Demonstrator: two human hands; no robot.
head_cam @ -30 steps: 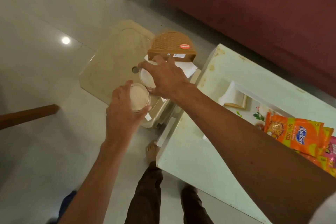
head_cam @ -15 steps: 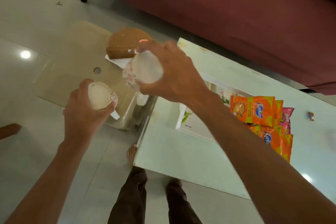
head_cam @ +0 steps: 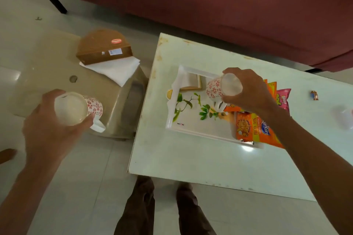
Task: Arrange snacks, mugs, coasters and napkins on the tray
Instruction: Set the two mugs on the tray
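Maroon sofa (head_cam: 210, 5) is seen across the top. Below it a white surface (head_cam: 191, 168) is set at right, a beige stool (head_cam: 47, 59) at left on the tiled floor.

A white leaf-print tray (head_cam: 191, 129) is laid on the surface, long axis left to right and slightly slanted. A small logo is printed at its near-left corner, too small to be read. A wood-edged coaster (head_cam: 193, 82) is lodged in the tray's far-left corner.

Orange snack packets (head_cam: 254, 129) are stacked over the tray's right end; "Kurkure" and "50% EXTRA" can be read. A pink packet (head_cam: 284, 97) is tucked behind them, text only partly legible.

On the stool a brown napkin holder (head_cam: 103, 47) with an unreadable red oval sticker is placed on white napkins (head_cam: 116, 70).

Left mug (head_cam: 80, 108), red floral print, is gripped in the curled left hand (head_cam: 47, 126) in the air over the stool's near edge. It is held on its side, axis left-right, handle at lower right.

Right mug (head_cam: 222, 88), same print, is clasped by the right hand (head_cam: 254, 91) above the tray's far middle, also sideways, patterned wall pointed left, handle hung downward. On both, whether mouth or base is turned to the camera cannot be told.

A small wrapped sweet (head_cam: 314, 95) is left at far right.
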